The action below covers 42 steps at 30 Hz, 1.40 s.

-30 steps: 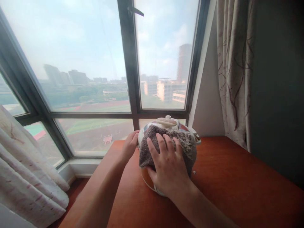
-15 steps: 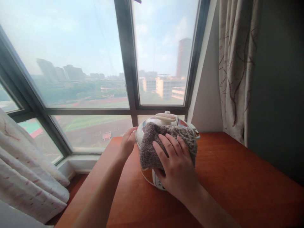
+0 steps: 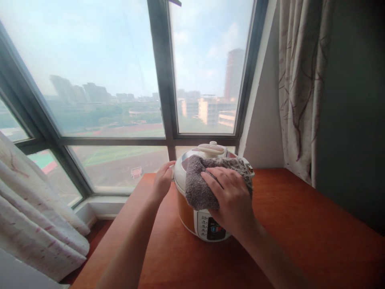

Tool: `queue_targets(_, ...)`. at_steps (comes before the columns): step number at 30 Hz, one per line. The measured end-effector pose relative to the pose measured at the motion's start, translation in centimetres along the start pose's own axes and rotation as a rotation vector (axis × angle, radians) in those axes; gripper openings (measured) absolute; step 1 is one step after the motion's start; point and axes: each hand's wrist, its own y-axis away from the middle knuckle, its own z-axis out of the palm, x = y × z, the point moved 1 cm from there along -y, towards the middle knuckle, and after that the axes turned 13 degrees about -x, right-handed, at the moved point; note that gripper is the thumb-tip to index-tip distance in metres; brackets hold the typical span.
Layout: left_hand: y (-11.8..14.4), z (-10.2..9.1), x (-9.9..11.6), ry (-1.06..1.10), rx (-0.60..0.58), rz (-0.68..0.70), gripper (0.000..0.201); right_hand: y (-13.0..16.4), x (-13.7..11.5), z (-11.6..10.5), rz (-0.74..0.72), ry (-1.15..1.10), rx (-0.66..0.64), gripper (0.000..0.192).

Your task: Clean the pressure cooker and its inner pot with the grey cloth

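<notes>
I have the left hand [image 3: 163, 180] grasping the cooker [image 3: 185, 210] at its 9 o'clock, the right hand [image 3: 234, 196] clutching the cloth [image 3: 197, 186] against its 6 o'clock side. The cooker stands on the desk [image 3: 288, 216], the window [image 3: 112, 60] beyond at 12.

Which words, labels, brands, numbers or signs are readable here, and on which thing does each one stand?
None can be read.
Cooker, button marks: too small.
Cooker, dark panel: coloured marks, too blurred.
</notes>
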Motion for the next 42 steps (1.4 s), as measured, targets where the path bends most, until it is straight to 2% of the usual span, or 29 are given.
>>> queue_targets(3,0.0,0.1,-0.1,0.037,-0.004,-0.020,0.043,1.1,2.6,-0.7,-0.051,-0.077,0.027,0.055)
queue_targets(5,0.0,0.1,-0.2,0.054,0.005,-0.031,0.044,2.1,5.1,-0.8,-0.031,-0.154,0.063,0.055)
queue_targets(8,0.0,0.2,-0.2,0.054,0.006,-0.033,0.044,3.4,9.0,0.0,0.157,-0.335,0.189,0.052)
queue_targets(11,0.2,0.4,-0.1,0.059,-0.008,-0.018,0.042,4.0,10.9,1.0,0.300,-0.418,0.282,0.052)
queue_targets(14,0.5,0.5,0.0,0.100,0.000,-0.018,0.041,3.6,9.5,1.2,0.278,-0.383,0.301,0.049)
queue_targets(18,0.6,0.6,0.1,0.126,-0.001,-0.032,0.043,2.6,4.7,0.8,0.134,-0.199,0.240,0.050)
queue_targets(20,0.7,0.6,0.1,0.123,-0.001,-0.023,0.042,2.1,2.4,0.8,0.107,-0.096,0.210,0.054)
queue_targets(24,0.6,0.8,-0.1,0.162,0.019,0.000,0.041,1.5,-0.2,0.9,0.090,-0.032,0.178,0.055)
queue_targets(29,0.5,1.0,-0.3,0.246,0.075,-0.055,0.043,3.6,-1.7,1.9,-0.023,-0.010,0.167,0.054)
queue_targets(34,0.5,1.0,-0.3,0.255,0.070,-0.035,0.040,7.9,-2.6,6.5,-0.232,0.176,0.082,0.044)
queue_targets(38,0.6,0.9,-0.5,0.228,0.073,-0.015,0.040,9.3,-2.7,9.6,-0.222,0.330,0.135,0.042)
queue_targets(42,0.5,0.9,-0.7,0.222,0.079,-0.013,0.040,8.7,-2.3,9.5,-0.171,0.301,0.165,0.039)
